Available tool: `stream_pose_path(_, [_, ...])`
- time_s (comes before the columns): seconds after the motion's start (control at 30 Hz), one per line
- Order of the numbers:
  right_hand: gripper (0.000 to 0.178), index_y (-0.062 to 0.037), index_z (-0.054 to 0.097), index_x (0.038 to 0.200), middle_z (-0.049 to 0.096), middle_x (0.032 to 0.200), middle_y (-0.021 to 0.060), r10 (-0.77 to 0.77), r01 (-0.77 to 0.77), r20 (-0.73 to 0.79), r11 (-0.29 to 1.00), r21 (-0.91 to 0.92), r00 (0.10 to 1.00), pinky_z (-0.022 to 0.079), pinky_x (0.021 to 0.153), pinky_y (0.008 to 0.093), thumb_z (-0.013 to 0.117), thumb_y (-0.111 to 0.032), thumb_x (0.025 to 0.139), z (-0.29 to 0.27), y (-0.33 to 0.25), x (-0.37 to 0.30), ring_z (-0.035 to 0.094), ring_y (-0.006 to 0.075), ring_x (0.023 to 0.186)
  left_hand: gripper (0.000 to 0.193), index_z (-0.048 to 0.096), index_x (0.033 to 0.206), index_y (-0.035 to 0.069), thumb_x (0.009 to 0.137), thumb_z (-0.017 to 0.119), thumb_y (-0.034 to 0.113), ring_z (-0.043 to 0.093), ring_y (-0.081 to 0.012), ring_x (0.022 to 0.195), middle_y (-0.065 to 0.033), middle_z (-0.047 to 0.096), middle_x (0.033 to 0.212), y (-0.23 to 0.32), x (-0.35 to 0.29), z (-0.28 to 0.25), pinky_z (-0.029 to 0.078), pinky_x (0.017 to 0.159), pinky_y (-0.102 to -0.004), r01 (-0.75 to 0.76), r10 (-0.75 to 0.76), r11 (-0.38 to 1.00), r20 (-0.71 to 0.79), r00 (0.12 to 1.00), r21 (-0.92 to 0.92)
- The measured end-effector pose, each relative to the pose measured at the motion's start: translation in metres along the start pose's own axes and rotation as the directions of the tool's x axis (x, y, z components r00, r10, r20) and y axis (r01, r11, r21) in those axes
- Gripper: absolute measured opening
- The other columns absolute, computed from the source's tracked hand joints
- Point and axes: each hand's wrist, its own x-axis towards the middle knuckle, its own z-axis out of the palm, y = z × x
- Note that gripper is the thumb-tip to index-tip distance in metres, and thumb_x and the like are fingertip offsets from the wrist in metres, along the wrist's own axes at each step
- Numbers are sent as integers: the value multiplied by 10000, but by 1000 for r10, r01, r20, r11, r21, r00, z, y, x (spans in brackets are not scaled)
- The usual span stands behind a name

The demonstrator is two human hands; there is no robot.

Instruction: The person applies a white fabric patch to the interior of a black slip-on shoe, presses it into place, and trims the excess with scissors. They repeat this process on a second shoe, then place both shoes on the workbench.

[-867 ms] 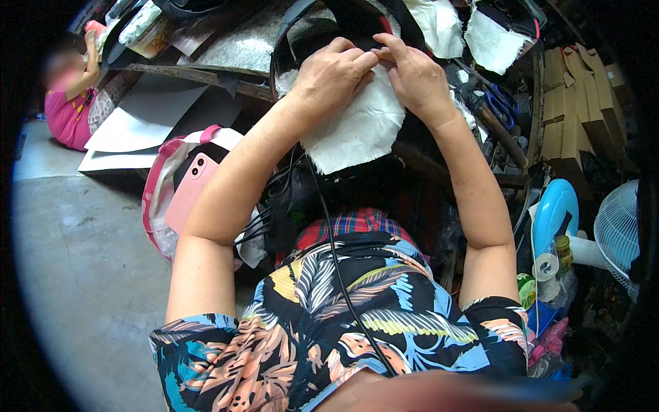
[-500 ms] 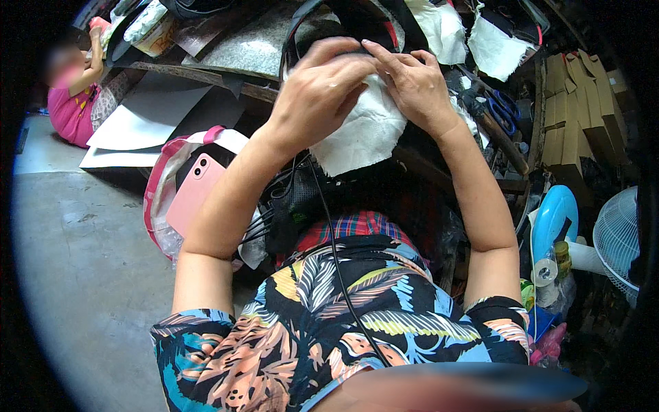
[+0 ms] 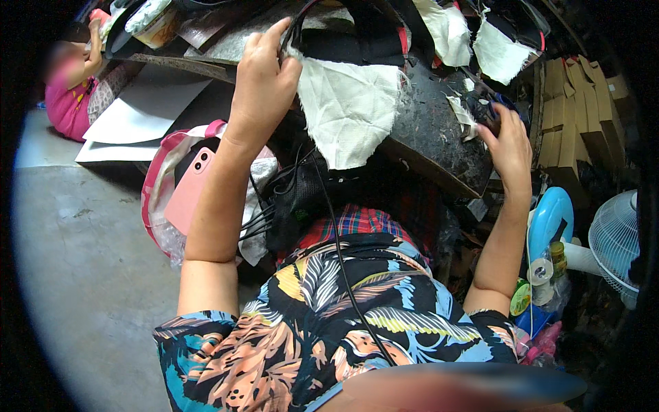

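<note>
My left hand (image 3: 264,89) pinches the left edge of a black curved band (image 3: 296,29), its forefinger stretched along it. From this band hangs a frayed piece of white cloth (image 3: 350,113), roughly triangular, with its point down over the bench's front edge. My right hand (image 3: 511,147) is at the right of the dark bench, thumb and fingers apart, over a pair of blue-handled scissors (image 3: 491,108). The fingers partly hide the scissors. White cloth scraps (image 3: 461,113) lie just left of that hand.
More white cloth pieces (image 3: 504,55) on black bands lie at the far right. Cardboard pieces (image 3: 570,117) and a white fan (image 3: 616,237) stand at right. A pink phone (image 3: 192,189) rests in a pink-rimmed bag (image 3: 152,199) at left. A person (image 3: 68,110) sits at far left.
My right hand has left the cloth and moved right to the scissors. My left hand has shifted left along the band, and the white cloth now shows whole.
</note>
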Motion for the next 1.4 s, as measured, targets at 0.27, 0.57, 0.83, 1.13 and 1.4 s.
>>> stream_pose_path(0.27, [367,-54,605,1306,688,979,77,2,68,-124,829,554,992,516,721,327,593,-284,1020,2,8,4,653,192,818,491,617,1346,42,856,601,61,548,-218,752,-128,560,948,13,10,2,478,729,-332,-42,44,998,-25,999,53])
stream_pose_path(0.57, [369,-204,642,1332,735,908,160,-276,340,-225,879,335,934,559,721,392,570,-384,1018,13,-115,43,723,312,824,467,642,1301,35,839,573,23,584,-304,794,-168,567,937,15,16,4,489,779,-382,-122,127,986,-32,991,116])
stream_pose_path(0.83, [338,-251,677,1289,723,875,181,-165,422,-397,523,741,903,558,655,365,598,-403,998,4,-80,45,710,296,721,469,563,1323,-42,855,563,-9,587,-378,1000,-246,578,1066,21,16,-4,475,891,-411,30,-36,995,62,997,96])
stream_pose_path(1.13, [353,-156,685,1292,737,917,52,-339,472,-383,814,338,859,531,642,278,597,-354,1014,-14,-58,43,679,161,728,440,617,1249,-51,818,527,-54,556,-342,848,-209,529,905,25,21,-6,457,773,-401,-77,83,990,-44,996,116])
stream_pose_path(1.4, [341,-303,676,1269,738,981,104,-316,377,-253,892,250,914,569,706,411,553,-461,992,9,-71,43,708,334,840,419,629,1239,-43,833,526,-48,560,-330,832,-197,533,887,18,24,-6,460,766,-396,-68,76,991,-63,995,116])
